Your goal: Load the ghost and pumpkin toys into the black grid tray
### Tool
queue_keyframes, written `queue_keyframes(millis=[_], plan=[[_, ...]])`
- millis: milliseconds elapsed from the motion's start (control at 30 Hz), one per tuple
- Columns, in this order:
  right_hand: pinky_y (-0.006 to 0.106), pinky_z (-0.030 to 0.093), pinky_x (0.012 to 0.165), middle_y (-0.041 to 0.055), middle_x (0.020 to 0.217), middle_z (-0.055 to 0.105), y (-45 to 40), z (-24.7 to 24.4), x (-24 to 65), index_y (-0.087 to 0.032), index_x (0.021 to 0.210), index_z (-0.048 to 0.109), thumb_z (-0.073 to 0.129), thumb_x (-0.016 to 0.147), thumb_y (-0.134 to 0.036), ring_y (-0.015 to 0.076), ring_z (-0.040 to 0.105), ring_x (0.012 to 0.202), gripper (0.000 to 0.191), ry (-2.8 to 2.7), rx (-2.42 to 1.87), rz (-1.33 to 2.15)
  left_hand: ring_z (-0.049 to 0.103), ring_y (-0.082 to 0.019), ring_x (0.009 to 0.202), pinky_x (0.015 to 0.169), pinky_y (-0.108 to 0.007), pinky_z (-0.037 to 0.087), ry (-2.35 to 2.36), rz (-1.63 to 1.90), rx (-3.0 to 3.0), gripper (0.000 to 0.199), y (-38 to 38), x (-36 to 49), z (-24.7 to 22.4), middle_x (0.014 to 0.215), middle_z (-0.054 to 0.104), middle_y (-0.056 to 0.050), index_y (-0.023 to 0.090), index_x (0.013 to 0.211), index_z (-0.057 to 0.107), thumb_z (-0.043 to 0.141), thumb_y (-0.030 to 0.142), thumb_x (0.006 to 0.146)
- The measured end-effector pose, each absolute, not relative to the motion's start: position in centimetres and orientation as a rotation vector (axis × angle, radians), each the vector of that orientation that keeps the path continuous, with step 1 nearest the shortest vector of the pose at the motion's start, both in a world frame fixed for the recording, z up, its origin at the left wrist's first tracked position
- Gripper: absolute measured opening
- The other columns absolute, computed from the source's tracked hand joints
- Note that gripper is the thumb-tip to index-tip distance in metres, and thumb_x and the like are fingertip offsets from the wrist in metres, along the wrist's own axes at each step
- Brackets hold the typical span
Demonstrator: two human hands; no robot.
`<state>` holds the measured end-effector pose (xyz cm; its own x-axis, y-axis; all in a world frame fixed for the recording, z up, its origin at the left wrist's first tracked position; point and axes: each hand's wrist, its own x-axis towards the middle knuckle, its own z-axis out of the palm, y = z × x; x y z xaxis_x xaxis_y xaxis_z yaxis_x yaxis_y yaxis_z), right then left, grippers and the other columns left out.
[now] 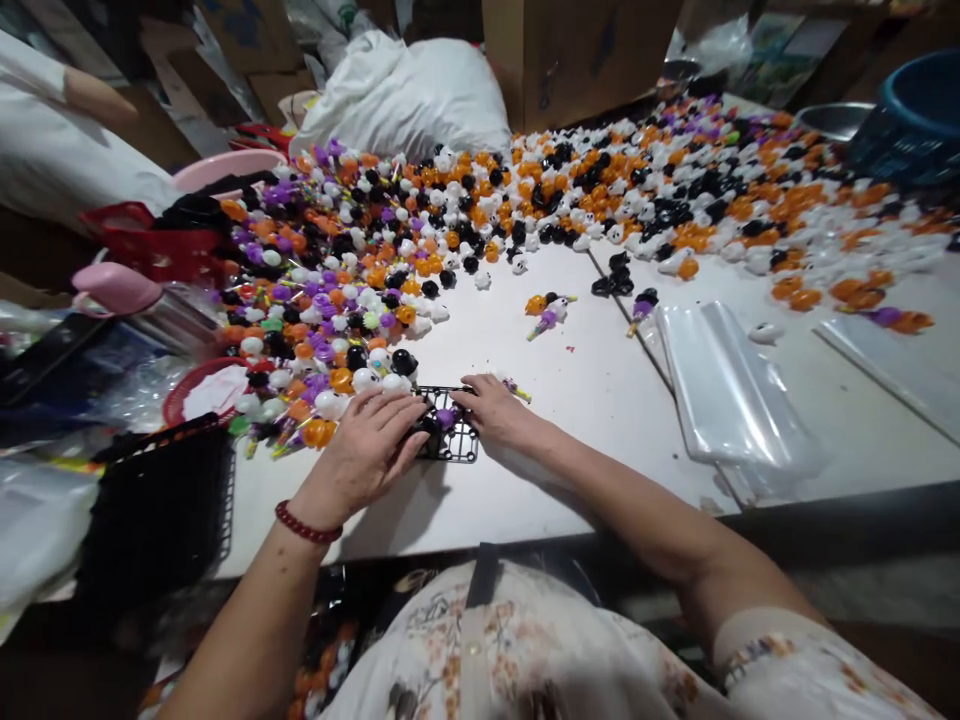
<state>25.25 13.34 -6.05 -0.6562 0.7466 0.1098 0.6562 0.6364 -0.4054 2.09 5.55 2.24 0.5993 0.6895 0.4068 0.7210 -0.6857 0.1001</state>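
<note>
A small black plastic grid tray (463,450) lies flat on the white tabletop before me, and a purple piece (445,418) sits in its middle. My left hand (371,440), with a dark red bead bracelet, curves over the tray's left end, thumb at the near side. Its palm and anything beneath it are hidden. From the right, my right hand (496,410) grips the tray's far right edge, its fingertips close to the purple piece. A yellow-and-purple stick toy (517,388) lies just behind that hand. White and black toy heads (403,362) crowd beside my left fingers.
A heap of orange, black, white and purple toy pieces (540,190) spreads across the back and left. Clear plastic bags (720,380) lie right. At left are a black crate (161,510) and a red basket (176,400). Another person's arm (97,98) shows upper left.
</note>
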Motion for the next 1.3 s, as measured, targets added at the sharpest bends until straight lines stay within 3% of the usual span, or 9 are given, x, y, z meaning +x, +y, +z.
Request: queue_keyframes(millis=[100,200,300,367,533,733,1033,1167,1300], plan=[[0.041,0.037,0.099,0.0171,0.135,0.053,13.3,-5.8,24.4,-0.012,0.115,0.068,0.052,0.095,-0.015,0.0297,0.044,0.122,0.026,-2.673,-1.124,0.403,0.054,-0.024,0.123,0.111,-0.048,0.037,-1.218,-0.622,-2.771,0.025,5.5,1.9,2.5,0.126,0.065,-0.009,0.017,0.118,0.058,0.055,0.026,0.094],[0.036,0.038,0.086,0.0143,0.11,0.064,13.6,-4.2,24.5,-0.013,0.107,0.068,0.05,0.097,-0.017,0.0247,0.053,0.101,0.02,-2.728,-1.14,0.439,0.053,-0.024,0.125,0.112,-0.048,0.037,-1.214,-0.617,-2.799,0.026,5.5,1.5,2.6,0.128,0.064,-0.009,0.017,0.118,0.058,0.057,0.026,0.094],[0.031,0.035,0.071,0.0097,0.092,0.062,13.3,-1.9,24.7,-0.015,0.102,0.068,0.05,0.099,-0.021,0.0184,0.052,0.079,0.019,-2.725,-1.08,0.516,0.053,-0.024,0.125,0.113,-0.048,0.037,-1.227,-0.605,-2.81,0.029,5.6,1.4,2.6,0.129,0.063,-0.009,0.018,0.122,0.058,0.056,0.027,0.094],[0.029,0.034,0.068,0.0081,0.09,0.06,12.9,-0.6,24.6,-0.017,0.099,0.069,0.052,0.099,-0.022,0.0162,0.05,0.075,0.018,-2.683,-0.998,0.587,0.054,-0.024,0.125,0.112,-0.048,0.037,-1.248,-0.601,-2.805,0.031,5.6,1.5,2.6,0.131,0.062,-0.008,0.019,0.124,0.057,0.055,0.027,0.094],[0.026,0.039,0.081,0.0071,0.095,0.063,12.5,1.2,23.0,-0.014,0.102,0.066,0.057,0.095,-0.015,0.015,0.055,0.087,0.012,-2.502,-0.867,0.877,0.055,-0.025,0.122,0.111,-0.048,0.038,-1.283,-0.61,-2.784,0.038,5.4,1.8,2.7,0.127,0.063,-0.01,0.018,0.131,0.052,0.054,0.027,0.095],[0.025,0.038,0.072,0.0029,0.087,0.064,12.0,2.1,21.7,-0.013,0.108,0.057,0.056,0.093,-0.016,0.0145,0.055,0.079,0.016,-2.308,-1.005,1.019,0.054,-0.026,0.123,0.112,-0.046,0.037,-1.271,-0.655,-2.756,0.054,5.4,1.9,2.6,0.13,0.059,-0.012,0.017,0.145,0.038,0.055,0.027,0.095],[0.024,0.043,0.075,0.0015,0.087,0.065,10.9,-0.7,20.1,-0.017,0.095,0.058,0.044,0.095,-0.018,0.0135,0.057,0.08,0.014,-2.072,-0.884,1.148,0.048,-0.027,0.134,0.114,-0.048,0.033,-1.214,-0.623,-2.729,0.067,5.5,1.9,2.1,0.148,0.047,-0.014,0.022,0.155,0.024,0.054,0.028,0.096],[0.024,0.044,0.074,0.0017,0.088,0.067,10.3,-0.4,19.5,-0.016,0.095,0.06,0.044,0.093,-0.015,0.0132,0.057,0.078,0.016,-2.062,-0.982,1.106,0.052,-0.026,0.13,0.113,-0.048,0.034,-1.186,-0.627,-2.69,0.064,5.8,1.4,2.0,0.146,0.049,-0.013,0.025,0.156,0.025,0.051,0.026,0.097],[0.023,0.046,0.081,0.0021,0.1,0.07,11.6,-0.3,20.5,-0.018,0.105,0.064,0.048,0.096,-0.019,0.0127,0.061,0.089,0.018,-2.118,-0.982,1.119,0.058,-0.025,0.119,0.11,-0.046,0.034,-1.08,-0.677,-2.644,0.05,6.8,0.5,0.9,0.135,0.059,-0.011,0.021,0.146,0.043,0.051,0.028,0.097]])
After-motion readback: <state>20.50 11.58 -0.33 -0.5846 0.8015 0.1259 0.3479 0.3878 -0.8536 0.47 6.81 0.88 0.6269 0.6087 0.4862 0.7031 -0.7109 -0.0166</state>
